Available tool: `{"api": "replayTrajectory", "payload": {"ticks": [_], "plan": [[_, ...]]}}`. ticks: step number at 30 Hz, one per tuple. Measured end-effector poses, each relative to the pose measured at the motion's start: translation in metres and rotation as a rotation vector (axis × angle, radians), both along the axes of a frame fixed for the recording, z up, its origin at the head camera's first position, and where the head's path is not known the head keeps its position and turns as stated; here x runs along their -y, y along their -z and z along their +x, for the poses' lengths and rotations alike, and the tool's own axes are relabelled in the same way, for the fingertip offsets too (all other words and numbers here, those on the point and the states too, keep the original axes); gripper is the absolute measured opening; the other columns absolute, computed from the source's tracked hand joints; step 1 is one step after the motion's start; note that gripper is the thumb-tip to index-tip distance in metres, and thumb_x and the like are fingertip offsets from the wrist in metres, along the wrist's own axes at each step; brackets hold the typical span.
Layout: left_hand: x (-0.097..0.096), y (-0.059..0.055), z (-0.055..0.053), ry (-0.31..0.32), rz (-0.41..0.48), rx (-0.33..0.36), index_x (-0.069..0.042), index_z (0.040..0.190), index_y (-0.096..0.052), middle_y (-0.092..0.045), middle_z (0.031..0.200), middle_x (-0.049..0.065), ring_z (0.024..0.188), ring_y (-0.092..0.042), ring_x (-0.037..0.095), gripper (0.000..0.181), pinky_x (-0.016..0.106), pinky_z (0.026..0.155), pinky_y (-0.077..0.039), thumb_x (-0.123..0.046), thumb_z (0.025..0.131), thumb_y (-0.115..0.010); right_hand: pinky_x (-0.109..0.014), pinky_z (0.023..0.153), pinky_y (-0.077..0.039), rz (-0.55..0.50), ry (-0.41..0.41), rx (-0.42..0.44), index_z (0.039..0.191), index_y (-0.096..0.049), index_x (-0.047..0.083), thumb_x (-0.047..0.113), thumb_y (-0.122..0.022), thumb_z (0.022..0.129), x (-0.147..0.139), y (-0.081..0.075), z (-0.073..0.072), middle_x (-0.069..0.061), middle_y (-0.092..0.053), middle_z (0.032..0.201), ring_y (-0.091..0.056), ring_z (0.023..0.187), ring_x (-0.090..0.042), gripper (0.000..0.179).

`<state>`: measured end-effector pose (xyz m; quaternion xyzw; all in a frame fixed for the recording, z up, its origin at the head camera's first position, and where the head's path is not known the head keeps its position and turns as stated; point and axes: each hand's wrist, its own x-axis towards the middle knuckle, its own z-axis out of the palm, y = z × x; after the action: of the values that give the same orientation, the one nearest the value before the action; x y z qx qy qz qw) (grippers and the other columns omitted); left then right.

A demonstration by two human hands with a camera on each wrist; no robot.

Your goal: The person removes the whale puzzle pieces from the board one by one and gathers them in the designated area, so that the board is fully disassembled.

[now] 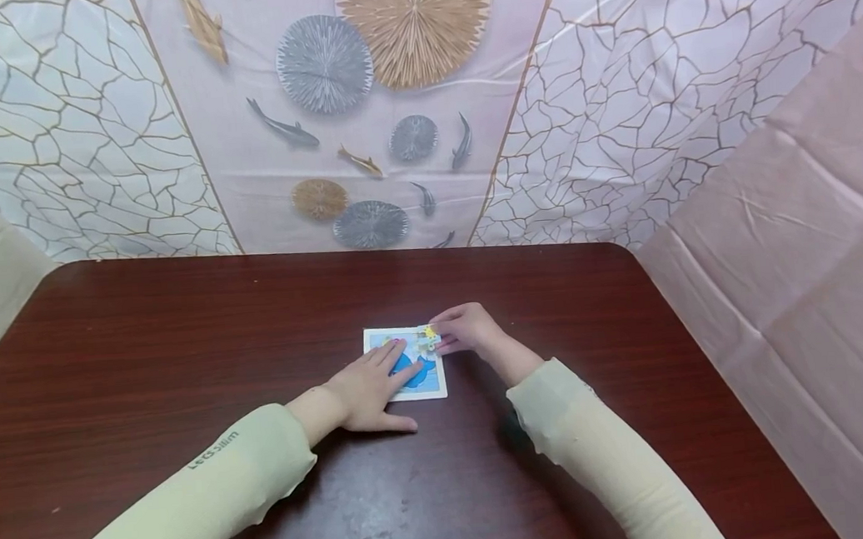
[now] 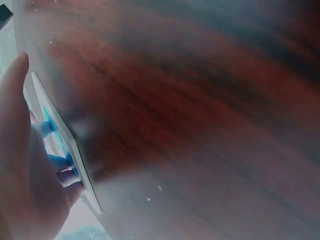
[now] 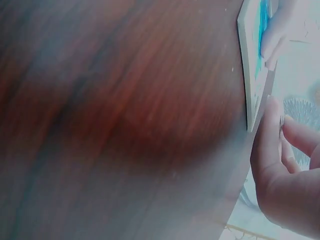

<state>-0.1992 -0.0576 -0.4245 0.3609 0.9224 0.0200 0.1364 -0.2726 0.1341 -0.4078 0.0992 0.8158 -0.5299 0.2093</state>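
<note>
2 sleeves overhang a brown table beside patterned walls.

In front of you is a big, dark red-brown table, filling most of the lower half of the head view. You can see stripes in it like wood, and its two far corners are round. A flat board, blue with a white edge, lies on it just below the middle of the frame. Pale shiny patches show at bottom middle.
</note>
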Motion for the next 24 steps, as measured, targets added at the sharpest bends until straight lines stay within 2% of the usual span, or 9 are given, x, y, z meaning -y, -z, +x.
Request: {"api": "replayTrajectory", "payload": {"ticks": [5,12,18,24], "plan": [[0.002,0.000,0.001,-0.010,0.035,0.024,-0.018,0.151,-0.019,-0.008,0.157,0.017,0.146,-0.008,0.033,0.086,0.044,0.117,-0.018,-0.069,0.086,-0.042,-0.031,0.070,-0.058,-0.025,0.007,-0.008,0.117,-0.062,-0.004,0.006,-0.061,0.089,-0.013,-0.003,0.000,-0.020,-0.065,0.102,-0.063,0.065,-0.013,0.029],[0.005,0.000,0.006,-0.016,0.085,0.024,-0.013,0.151,-0.017,-0.008,0.157,0.017,0.145,-0.006,0.036,0.087,0.047,0.118,-0.014,-0.066,0.087,-0.043,-0.029,0.069,-0.058,-0.077,0.003,-0.003,0.122,-0.057,-0.007,0.003,-0.057,0.091,-0.032,-0.008,-0.001,-0.021,-0.061,0.105,-0.061,0.068,-0.013,0.033],[0.014,0.001,0.009,-0.030,0.106,0.032,-0.012,0.151,-0.018,-0.012,0.157,0.015,0.145,-0.010,0.037,0.086,0.049,0.117,-0.015,-0.064,0.088,-0.044,-0.029,0.069,-0.058,-0.112,-0.010,-0.017,0.124,-0.052,-0.011,0.002,-0.055,0.091,-0.050,-0.012,-0.001,-0.016,-0.059,0.097,-0.061,0.067,-0.012,0.035],[0.023,0.001,0.012,-0.014,0.104,0.027,-0.011,0.150,-0.020,-0.013,0.157,0.015,0.145,-0.010,0.035,0.084,0.050,0.116,-0.016,-0.063,0.088,-0.045,-0.029,0.072,-0.058,-0.120,0.010,-0.007,0.125,-0.048,-0.012,0.002,-0.055,0.091,-0.072,-0.015,-0.001,-0.012,-0.058,0.093,-0.063,0.066,-0.011,0.037]]}}
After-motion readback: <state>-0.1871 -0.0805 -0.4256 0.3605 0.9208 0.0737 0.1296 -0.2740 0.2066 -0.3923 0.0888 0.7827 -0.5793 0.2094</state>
